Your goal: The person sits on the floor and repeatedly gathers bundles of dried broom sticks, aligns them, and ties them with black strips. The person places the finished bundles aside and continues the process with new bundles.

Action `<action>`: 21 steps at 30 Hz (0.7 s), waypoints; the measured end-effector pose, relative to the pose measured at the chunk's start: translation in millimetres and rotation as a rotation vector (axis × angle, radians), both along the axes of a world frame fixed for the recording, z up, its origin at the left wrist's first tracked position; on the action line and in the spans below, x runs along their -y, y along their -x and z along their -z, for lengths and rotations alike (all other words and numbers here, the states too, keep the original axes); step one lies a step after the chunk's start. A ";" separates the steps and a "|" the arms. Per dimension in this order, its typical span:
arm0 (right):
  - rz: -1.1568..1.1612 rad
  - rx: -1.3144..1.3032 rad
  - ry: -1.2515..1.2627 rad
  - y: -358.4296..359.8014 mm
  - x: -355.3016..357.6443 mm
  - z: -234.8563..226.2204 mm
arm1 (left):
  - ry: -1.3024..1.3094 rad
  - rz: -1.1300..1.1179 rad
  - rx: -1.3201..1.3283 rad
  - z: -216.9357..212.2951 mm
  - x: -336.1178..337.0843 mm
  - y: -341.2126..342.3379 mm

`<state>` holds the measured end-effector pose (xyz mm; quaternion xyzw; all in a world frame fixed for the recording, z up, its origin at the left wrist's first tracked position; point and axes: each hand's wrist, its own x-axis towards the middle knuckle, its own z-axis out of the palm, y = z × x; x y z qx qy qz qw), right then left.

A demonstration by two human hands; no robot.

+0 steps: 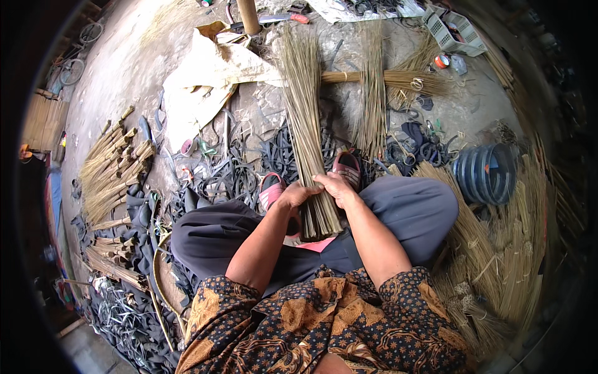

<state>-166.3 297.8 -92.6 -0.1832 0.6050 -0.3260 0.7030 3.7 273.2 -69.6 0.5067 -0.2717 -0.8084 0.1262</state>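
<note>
A long bundle of thin, straw-coloured sticks (305, 118), like broom bristles, stands out between my knees, its fine ends pointing away from me. My left hand (299, 194) is closed around its left side near the thick butt ends. On the other side my right hand (335, 188) grips the same bundle, the thumbs close together on top. The cut butt ends (322, 225) show just below my hands. Beyond the bundle, a second loose bunch of sticks (372, 93) lies across a tied bundle (411, 80).
Dark rubber strips (230, 177) litter the floor around my pink sandals (272, 192). Small tied bundles (115, 168) are piled at left, and more sticks (511, 237) at right beside a dark coil (486, 174). Farther off are a pale sack (205, 81), a knife (274, 19) and a crate (458, 34).
</note>
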 end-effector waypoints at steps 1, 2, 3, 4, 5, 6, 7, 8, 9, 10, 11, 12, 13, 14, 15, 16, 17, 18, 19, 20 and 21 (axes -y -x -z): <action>0.045 0.039 -0.022 1.1 0.5 1.8 | -0.047 -0.018 -0.018 -1.0 0.2 0.1; 0.066 0.112 -0.036 1.6 -0.6 3.3 | -0.073 -0.040 -0.042 -1.9 1.0 -0.6; 0.111 0.176 -0.079 2.4 -0.5 5.1 | -0.068 -0.029 0.002 -2.3 2.0 -0.1; 0.082 0.127 -0.038 2.0 -0.8 6.9 | -0.068 -0.018 0.015 -2.4 2.5 0.3; 0.075 0.061 -0.013 1.3 -0.5 8.7 | -0.075 -0.020 0.039 -2.3 3.8 0.6; 0.042 0.019 -0.017 2.0 -0.5 10.0 | -0.071 -0.039 -0.002 -1.9 3.7 1.2; 0.087 0.055 -0.010 2.4 -0.6 10.9 | -0.077 -0.047 -0.007 -1.4 4.5 1.0; 0.105 0.116 -0.030 3.4 -0.3 11.4 | -0.096 -0.054 -0.008 -0.8 4.3 1.1; 0.151 0.142 -0.063 4.9 -0.6 11.3 | -0.146 -0.059 0.011 -0.2 4.6 0.4; 0.160 0.184 -0.093 5.7 0.0 11.0 | -0.125 -0.082 -0.047 0.6 4.2 -0.1; 0.112 0.232 -0.064 7.5 -0.3 10.2 | -0.096 -0.080 -0.027 1.4 4.1 -0.7; 0.100 0.214 -0.064 8.0 0.5 9.5 | -0.098 -0.071 -0.007 2.1 4.3 -1.5; 0.074 0.225 -0.061 9.2 0.5 8.5 | -0.101 -0.064 0.013 3.0 4.2 -1.8; 0.030 0.062 -0.049 9.2 1.4 8.0 | -0.113 -0.055 0.054 3.7 4.3 -2.2; 0.045 0.058 -0.063 9.4 1.9 7.4 | -0.094 -0.049 0.053 4.2 4.3 -1.9; 0.050 0.066 -0.088 9.2 2.6 7.2 | -0.084 -0.051 0.056 4.4 4.2 -1.6; 0.051 0.062 -0.109 8.5 3.4 7.2 | -0.102 -0.049 0.078 4.1 4.3 -1.1; 0.078 0.136 -0.125 8.4 3.9 7.4 | -0.077 -0.054 0.087 3.4 4.3 -0.5; 0.079 0.108 -0.132 7.5 4.7 8.0 | -0.081 -0.053 0.112 2.0 4.4 0.0; 0.081 0.082 -0.144 7.6 5.0 8.5 | -0.112 -0.048 0.141 0.3 4.4 0.7; 0.082 0.055 -0.156 7.0 5.5 9.3 | -0.082 -0.053 0.134 -2.0 4.6 0.8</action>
